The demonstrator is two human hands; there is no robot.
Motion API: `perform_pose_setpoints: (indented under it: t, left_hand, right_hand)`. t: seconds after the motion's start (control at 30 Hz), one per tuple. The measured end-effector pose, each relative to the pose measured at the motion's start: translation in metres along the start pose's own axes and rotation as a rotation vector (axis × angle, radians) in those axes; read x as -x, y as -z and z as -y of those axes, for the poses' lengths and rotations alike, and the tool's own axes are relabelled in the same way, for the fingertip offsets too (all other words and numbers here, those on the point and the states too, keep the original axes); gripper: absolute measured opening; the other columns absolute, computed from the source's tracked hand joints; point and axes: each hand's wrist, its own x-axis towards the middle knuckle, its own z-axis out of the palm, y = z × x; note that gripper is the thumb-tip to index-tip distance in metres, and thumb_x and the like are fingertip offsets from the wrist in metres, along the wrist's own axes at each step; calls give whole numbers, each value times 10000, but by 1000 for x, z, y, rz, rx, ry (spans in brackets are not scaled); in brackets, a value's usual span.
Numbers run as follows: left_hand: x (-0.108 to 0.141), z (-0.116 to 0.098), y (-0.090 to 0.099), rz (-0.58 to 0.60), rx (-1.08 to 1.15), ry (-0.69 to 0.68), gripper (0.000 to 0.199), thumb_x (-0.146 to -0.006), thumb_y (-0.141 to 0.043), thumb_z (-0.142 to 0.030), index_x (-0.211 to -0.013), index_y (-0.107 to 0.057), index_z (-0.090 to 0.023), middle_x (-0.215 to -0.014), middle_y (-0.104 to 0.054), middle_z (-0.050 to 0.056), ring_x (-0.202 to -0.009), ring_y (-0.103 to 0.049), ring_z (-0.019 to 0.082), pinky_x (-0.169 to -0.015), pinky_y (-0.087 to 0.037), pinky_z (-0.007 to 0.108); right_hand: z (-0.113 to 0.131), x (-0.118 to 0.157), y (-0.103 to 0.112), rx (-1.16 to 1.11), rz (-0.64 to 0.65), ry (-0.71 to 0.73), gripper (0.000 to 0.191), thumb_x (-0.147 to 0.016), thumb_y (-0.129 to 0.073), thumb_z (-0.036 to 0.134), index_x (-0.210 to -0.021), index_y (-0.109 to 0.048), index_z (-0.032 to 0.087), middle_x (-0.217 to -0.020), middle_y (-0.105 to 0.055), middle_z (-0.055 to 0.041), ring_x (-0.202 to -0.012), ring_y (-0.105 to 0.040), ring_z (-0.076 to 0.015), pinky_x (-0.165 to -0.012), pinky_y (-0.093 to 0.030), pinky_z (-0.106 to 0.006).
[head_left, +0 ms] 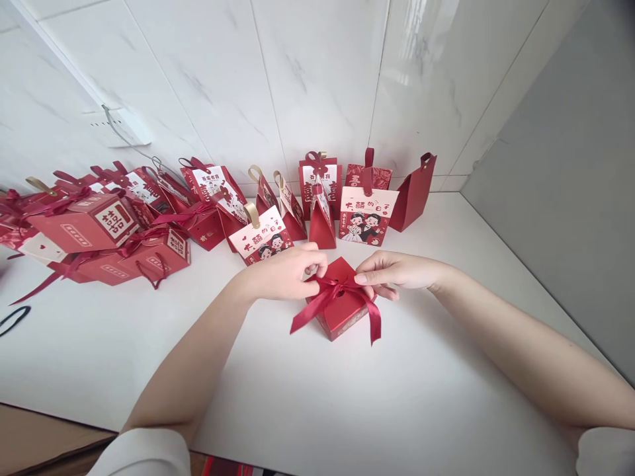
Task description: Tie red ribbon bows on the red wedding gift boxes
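Observation:
A small red gift box (347,309) stands on the white table in front of me, with a red satin ribbon (373,320) tied in a bow on its top. The ribbon's two tails hang down over the near sides. At the bow's left side, my left hand (292,270) pinches the ribbon between curled fingers. From the right, my right hand (397,271) grips the other side of the bow with thumb and fingers. Both hands rest close against the box's upper edges.
Behind the box stand several red and white gift boxes (368,215) with handle loops. More red boxes (84,221) are piled at the left, near a black loop (14,319). A tiled wall (317,79) closes off the back, a grey panel (560,178) the right.

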Motion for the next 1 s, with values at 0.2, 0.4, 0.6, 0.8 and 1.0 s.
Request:
perform_pose_setpoints:
  t: [0.2,0.4,0.6,0.8,1.0]
  left_hand:
    - [-7,-2,-7,-141,-61,-93,27,-802,-492,-193,-790,-468,-196,-839,-512,5,-687,-457,128,-603,-340,267]
    - [-9,0,-12,-285,-216,-184,91,-810,-449,-133,-740,-424,-185,-809,-489,-6,-607,-399,103,-585,-320,266]
    - [-11,-2,-12,-321,-148,-183,168,-800,-428,-98,-856,-551,-197,-1053,-557,32,-932,-537,169,-701,-390,274]
    - [-12,4,-5,-172,73,-112,101,-745,-483,-128,-695,-556,-178,-1065,-585,21,-944,-548,175,-763,-418,295]
    - [-12,9,-7,-198,60,-59,132,-774,-468,-179,-728,-591,-187,-1088,-577,31,-1017,-533,206,-779,-418,318]
  right_hand:
    - [-1,-1,-2,-25,7,13,434,-925,-594,517,-719,-625,136,-453,-482,43,-425,-404,-72,-482,-367,-206]
    - [1,-1,-3,-24,3,8,442,-921,-597,529,-716,-616,137,-454,-478,42,-434,-407,-73,-474,-351,-201]
    - [1,-2,-2,-14,14,29,440,-922,-590,537,-742,-622,137,-499,-492,35,-461,-442,-82,-479,-346,-206]
    - [-2,-2,-2,-59,45,30,426,-925,-596,515,-714,-586,146,-493,-435,57,-444,-391,-74,-490,-352,-219]
    - [-2,-2,-1,-49,27,22,421,-919,-602,519,-726,-577,146,-547,-464,46,-456,-398,-70,-478,-338,-216]
